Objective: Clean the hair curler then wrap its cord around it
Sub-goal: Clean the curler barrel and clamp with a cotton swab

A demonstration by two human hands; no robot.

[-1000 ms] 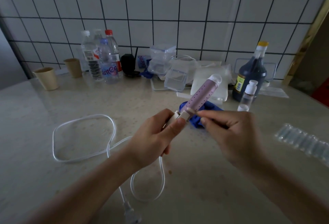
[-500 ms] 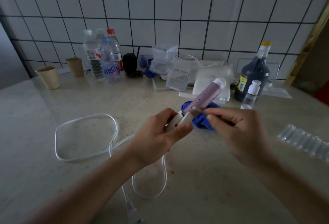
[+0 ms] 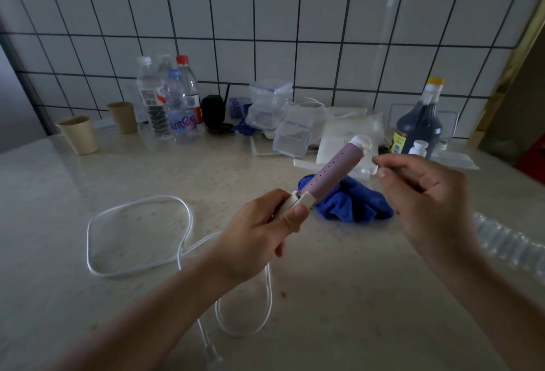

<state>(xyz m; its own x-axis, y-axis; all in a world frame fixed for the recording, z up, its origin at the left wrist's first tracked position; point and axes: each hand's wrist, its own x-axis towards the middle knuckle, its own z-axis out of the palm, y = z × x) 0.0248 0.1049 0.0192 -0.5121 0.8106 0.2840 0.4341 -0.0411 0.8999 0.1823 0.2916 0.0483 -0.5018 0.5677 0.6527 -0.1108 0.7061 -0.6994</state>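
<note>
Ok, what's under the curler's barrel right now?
A crumpled blue cloth lies on the counter below the hair curler, which the left hand holds raised. The curler hides part of the cloth.

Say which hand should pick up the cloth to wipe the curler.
Right, likely. The left hand grips the curler; the right hand hovers off it, near the cloth, seemingly free.
</note>
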